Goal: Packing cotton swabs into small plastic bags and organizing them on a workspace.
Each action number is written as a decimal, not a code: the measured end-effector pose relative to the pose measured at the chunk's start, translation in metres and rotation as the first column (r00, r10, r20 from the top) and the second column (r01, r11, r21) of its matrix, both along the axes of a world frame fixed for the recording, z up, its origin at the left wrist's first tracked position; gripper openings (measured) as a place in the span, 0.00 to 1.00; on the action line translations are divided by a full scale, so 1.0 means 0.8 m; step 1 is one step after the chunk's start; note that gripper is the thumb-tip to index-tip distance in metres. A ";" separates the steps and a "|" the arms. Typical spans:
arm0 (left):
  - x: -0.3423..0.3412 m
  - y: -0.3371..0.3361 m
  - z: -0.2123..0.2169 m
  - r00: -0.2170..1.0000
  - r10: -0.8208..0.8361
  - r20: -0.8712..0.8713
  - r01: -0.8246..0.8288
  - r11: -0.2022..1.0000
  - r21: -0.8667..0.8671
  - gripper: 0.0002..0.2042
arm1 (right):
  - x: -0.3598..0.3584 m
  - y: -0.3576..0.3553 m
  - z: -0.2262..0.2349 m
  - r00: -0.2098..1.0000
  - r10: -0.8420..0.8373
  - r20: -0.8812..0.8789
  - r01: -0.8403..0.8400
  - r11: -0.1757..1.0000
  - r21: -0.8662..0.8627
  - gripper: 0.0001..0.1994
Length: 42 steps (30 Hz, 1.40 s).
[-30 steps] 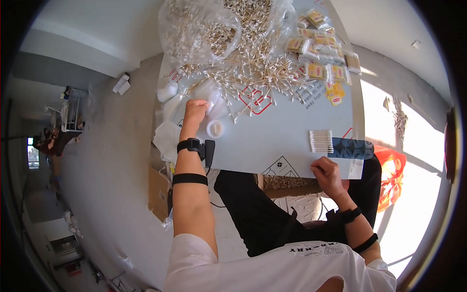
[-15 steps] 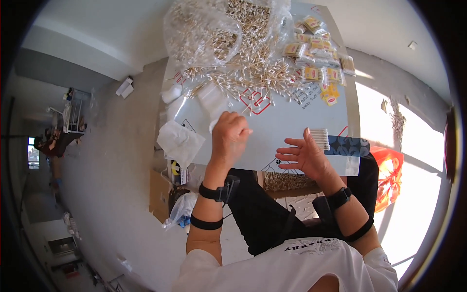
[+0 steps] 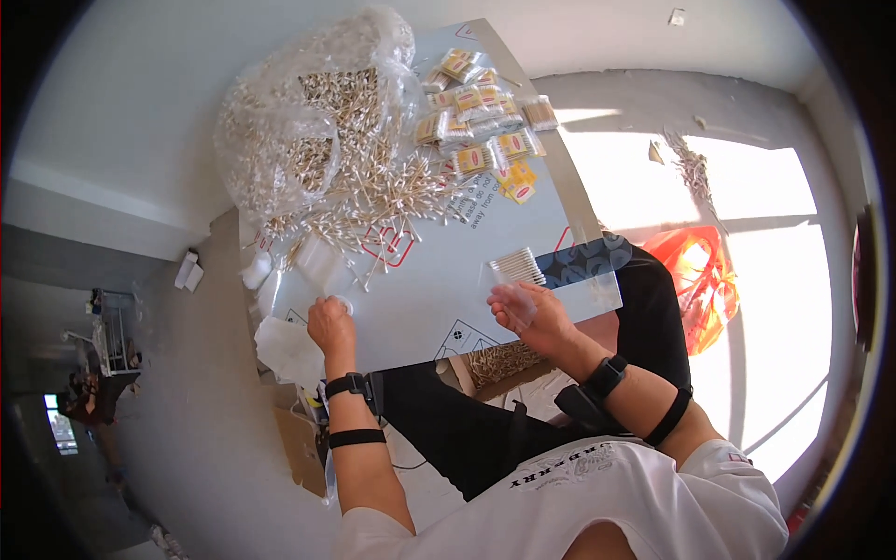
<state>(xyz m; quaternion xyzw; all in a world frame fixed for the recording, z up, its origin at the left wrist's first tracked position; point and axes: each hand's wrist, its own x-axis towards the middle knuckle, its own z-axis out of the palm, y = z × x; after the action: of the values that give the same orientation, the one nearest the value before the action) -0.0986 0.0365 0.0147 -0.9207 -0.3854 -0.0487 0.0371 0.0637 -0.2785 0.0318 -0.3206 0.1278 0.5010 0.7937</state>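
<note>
My right hand (image 3: 530, 315) is closed on a small clear plastic bag (image 3: 519, 297), its fingers curled up beneath the film. Just beyond it, a neat row of cotton swabs (image 3: 519, 267) lies side by side near the table's right edge. My left hand (image 3: 331, 327) is curled closed at the table's left side, beside a small white round thing (image 3: 347, 305). What its fingers hold, if anything, is hidden. A stack of clear bags (image 3: 320, 263) lies just beyond that hand, and a crumpled white sheet (image 3: 287, 349) is to its left.
A large clear sack (image 3: 271, 121) spills loose cotton swabs (image 3: 401, 187) across the table (image 3: 420, 303). Filled swab packs (image 3: 476, 103) are piled at the far right, with yellow cards (image 3: 516, 180) nearby. Below the table is a box of swabs (image 3: 504, 366); a red bag (image 3: 695, 289) sits right.
The view has turned, shifting the table left. My right hand was open without anything and now grips a clear bag. My left hand has moved left, beside the white round thing.
</note>
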 end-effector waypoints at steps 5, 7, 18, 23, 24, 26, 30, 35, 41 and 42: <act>0.002 0.005 0.027 0.997 0.018 -0.081 -0.024 0.997 -0.072 0.05 | 0.018 -0.040 0.017 0.963 -0.162 -0.216 0.172 0.985 0.031 0.17; 0.020 -0.010 0.055 0.991 0.111 -0.069 -0.108 0.993 0.045 0.06 | 0.030 -0.062 0.020 0.948 -0.229 -0.221 0.241 0.970 0.031 0.20; 0.170 -0.317 0.109 0.832 0.283 0.477 0.481 0.062 -0.875 0.15 | 0.055 -0.130 0.031 0.974 -0.100 -0.203 0.145 0.965 0.217 0.28; 0.182 -0.347 0.106 0.832 0.310 0.460 0.473 0.039 -0.880 0.05 | 0.062 -0.165 0.030 0.973 -0.108 -0.202 0.143 0.976 0.167 0.29; 0.184 -0.353 0.105 0.829 0.343 0.442 0.450 0.062 -0.891 0.04 | 0.063 -0.173 0.025 0.988 -0.116 -0.104 0.120 0.992 0.043 0.26; 0.186 -0.369 0.090 0.837 0.315 0.448 0.439 0.105 -0.892 0.04 | 0.064 -0.191 0.003 0.993 -0.117 -0.006 0.116 0.990 -0.075 0.22; 0.186 -0.409 0.063 0.854 0.160 0.494 0.448 0.255 -0.857 0.05 | 0.064 -0.222 -0.001 0.563 -0.153 0.812 0.583 0.770 -0.260 0.10; 0.203 -0.456 0.055 0.892 -0.039 0.450 0.440 0.296 -0.848 0.07 | 0.067 -0.231 0.009 0.566 0.046 0.823 0.347 0.893 -0.289 0.04; 0.221 -0.469 0.052 0.830 -0.166 0.532 0.546 0.435 -0.716 0.09 | 0.071 -0.233 -0.003 0.654 -0.041 0.755 0.408 0.860 -0.307 0.06; 0.223 -0.471 0.048 0.831 -0.166 0.530 0.544 0.439 -0.715 0.09 | 0.073 -0.234 0.000 0.658 -0.021 0.752 0.405 0.853 -0.331 0.06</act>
<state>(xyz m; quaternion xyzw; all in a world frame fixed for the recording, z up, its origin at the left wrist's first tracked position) 0.0801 -0.3401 0.0534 -0.8512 -0.1511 -0.0413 -0.5009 0.1218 -0.4657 0.0318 -0.6567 -0.0408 0.1858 0.7298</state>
